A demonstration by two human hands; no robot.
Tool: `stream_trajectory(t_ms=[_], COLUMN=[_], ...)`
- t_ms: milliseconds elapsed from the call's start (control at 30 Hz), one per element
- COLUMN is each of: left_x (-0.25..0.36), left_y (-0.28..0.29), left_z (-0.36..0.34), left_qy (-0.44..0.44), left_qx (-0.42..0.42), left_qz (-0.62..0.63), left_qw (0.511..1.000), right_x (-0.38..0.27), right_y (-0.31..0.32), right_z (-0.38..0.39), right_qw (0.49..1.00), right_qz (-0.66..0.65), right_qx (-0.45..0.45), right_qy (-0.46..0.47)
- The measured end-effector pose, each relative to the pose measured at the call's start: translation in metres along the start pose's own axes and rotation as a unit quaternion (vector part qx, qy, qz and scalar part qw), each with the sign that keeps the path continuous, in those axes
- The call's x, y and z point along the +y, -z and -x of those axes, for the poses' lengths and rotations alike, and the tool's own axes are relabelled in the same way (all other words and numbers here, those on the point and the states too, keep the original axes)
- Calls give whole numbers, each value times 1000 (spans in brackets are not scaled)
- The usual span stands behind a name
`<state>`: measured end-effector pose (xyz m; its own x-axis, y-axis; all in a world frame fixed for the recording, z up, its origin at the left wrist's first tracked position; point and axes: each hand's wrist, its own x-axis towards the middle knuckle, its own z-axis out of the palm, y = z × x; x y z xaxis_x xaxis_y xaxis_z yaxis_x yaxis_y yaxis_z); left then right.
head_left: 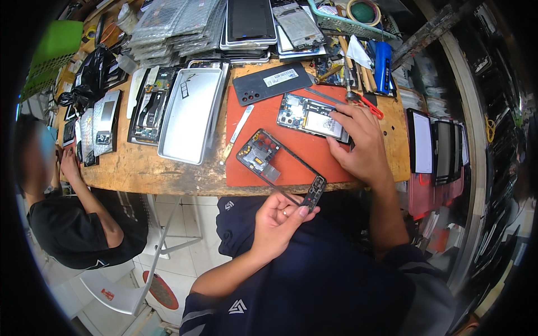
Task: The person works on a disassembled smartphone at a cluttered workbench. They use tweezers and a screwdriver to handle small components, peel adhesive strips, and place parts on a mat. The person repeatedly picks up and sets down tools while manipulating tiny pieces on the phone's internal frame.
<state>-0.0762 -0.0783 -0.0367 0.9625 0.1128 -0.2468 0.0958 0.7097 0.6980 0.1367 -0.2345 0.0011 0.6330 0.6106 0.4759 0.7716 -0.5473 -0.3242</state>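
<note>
My left hand grips the lower corner of a black phone mid-frame, which is raised at the front edge of the orange mat. My right hand rests its curled fingers and thumb on an opened phone, showing a circuit board and silver battery, at the mat's upper right. A dark back cover with a white label lies above them. A slim light-coloured tool lies at the mat's left, and red-handled pliers are beside my right fingers.
A white tray, opened devices, bubble-wrapped stacks, a green basket, tools and a blue cylinder crowd the wooden bench. A co-worker works at the left. Shelved screens stand at the right.
</note>
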Motion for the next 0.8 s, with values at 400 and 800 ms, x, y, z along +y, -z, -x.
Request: stream_trajectory(t_ms=[400, 800], left_x=[30, 224], left_y=[-4, 80], left_z=[-11, -112], left_qy=[196, -341], left_qx=[-171, 207], left_qz=[-320, -708], left_qw=[911, 582], right_x=[-37, -27], right_y=[24, 0], right_z=[38, 32], right_qw=[986, 982], right_qz=[-119, -124], right_qx=[-120, -130], right_qy=[13, 57])
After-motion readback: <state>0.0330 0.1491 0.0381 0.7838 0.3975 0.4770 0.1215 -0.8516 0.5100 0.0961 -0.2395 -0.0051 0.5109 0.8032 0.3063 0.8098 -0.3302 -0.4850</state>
